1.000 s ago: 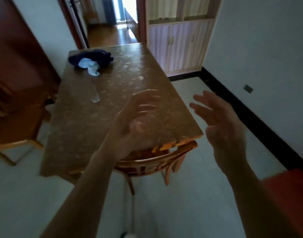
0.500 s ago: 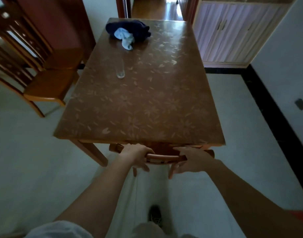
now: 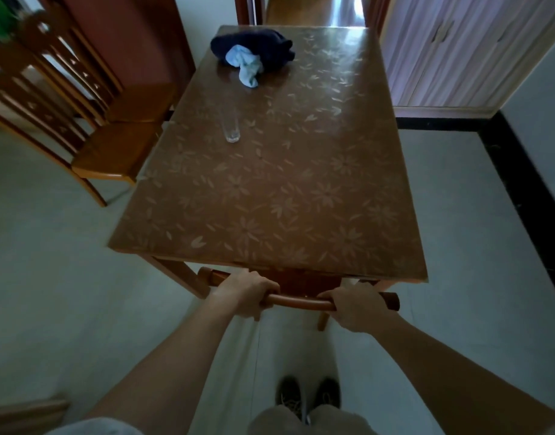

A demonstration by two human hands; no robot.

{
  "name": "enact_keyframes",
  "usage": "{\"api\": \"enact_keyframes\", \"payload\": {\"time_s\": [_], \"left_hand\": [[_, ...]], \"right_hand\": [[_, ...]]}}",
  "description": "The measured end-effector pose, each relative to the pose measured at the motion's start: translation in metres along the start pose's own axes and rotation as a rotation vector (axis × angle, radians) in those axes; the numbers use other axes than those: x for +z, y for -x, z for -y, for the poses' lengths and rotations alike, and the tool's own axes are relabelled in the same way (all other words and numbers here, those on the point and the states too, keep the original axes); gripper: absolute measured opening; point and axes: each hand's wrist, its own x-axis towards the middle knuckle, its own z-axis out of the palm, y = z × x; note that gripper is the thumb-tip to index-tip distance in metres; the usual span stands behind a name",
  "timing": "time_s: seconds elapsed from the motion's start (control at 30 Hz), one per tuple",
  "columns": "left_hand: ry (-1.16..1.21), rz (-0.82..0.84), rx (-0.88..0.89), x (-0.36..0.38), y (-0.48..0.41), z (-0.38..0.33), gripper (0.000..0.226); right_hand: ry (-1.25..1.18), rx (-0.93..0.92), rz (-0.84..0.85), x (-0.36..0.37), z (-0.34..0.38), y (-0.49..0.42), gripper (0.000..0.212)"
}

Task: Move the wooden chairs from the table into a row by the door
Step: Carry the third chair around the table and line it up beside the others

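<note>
Chair [image 3: 299, 301] at lower centre is tucked under the worktop's [image 3: 270, 199] near edge. Left hand [image 3: 244, 293] and right hand [image 3: 354, 307] are both wrapped around its top rail. Not yet pulled out, so the task looks barely begun. Two more chairs [image 3: 113, 149] stand at upper left. On the worktop: glass [image 3: 230, 128], dark cloth [image 3: 254, 50]. Pale tiled floor [image 3: 50, 262]; doorway [image 3: 310, 9] at top centre.

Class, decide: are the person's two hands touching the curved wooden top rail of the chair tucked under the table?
Touching. The head view shows the left hand and right hand wrapped over the curved wooden top rail.
</note>
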Motion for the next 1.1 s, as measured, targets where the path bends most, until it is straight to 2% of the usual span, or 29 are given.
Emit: {"api": "enact_keyframes", "payload": {"time_s": [0.2, 0.37, 0.77, 1.1], "left_hand": [[-0.038, -0.076, 0.015, -0.006, 0.018, -0.006, 0.012], [-0.051, -0.076, 0.069, 0.008, 0.050, -0.002, 0.015], [-0.104, -0.028, 0.268, 0.083, 0.185, 0.026, 0.017], [-0.074, -0.047, 0.314, 0.184, 0.310, 0.010, 0.005]], "right_hand": [[-0.040, 0.022, -0.028, -0.005, 0.006, 0.011, 0.034], [-0.110, 0.072, -0.045, 0.000, 0.041, 0.036, 0.035], [-0.230, 0.233, -0.070, 0.058, 0.215, 0.125, 0.031], [-0.251, 0.239, -0.046, 0.112, 0.340, 0.223, 0.030]]}}
